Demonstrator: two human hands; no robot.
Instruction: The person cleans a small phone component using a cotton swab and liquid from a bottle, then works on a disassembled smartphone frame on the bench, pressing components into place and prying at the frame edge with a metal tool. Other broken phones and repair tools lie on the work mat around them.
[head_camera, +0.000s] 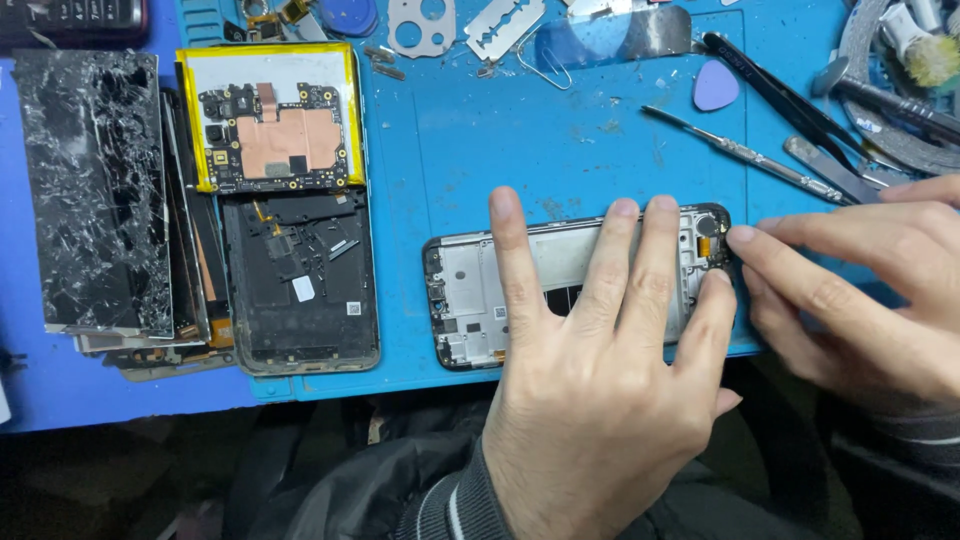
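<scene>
An opened phone frame (470, 290) with a grey metal inside lies flat on the blue work mat (560, 140), near its front edge. My left hand (600, 370) rests on top of the frame with fingers spread, pressing it down. My right hand (860, 290) comes in from the right, and its fingertips touch the frame's right end by a small round part (707, 224). Whether those fingertips pinch anything is hidden.
Left of the frame lie a dark phone back shell (300, 285), a circuit board on a yellow-edged battery (270, 120) and a shattered screen (95, 190). Black tweezers (780, 95), a metal pry tool (740, 150), a blue pick (715, 85) and a razor blade (503, 25) lie behind.
</scene>
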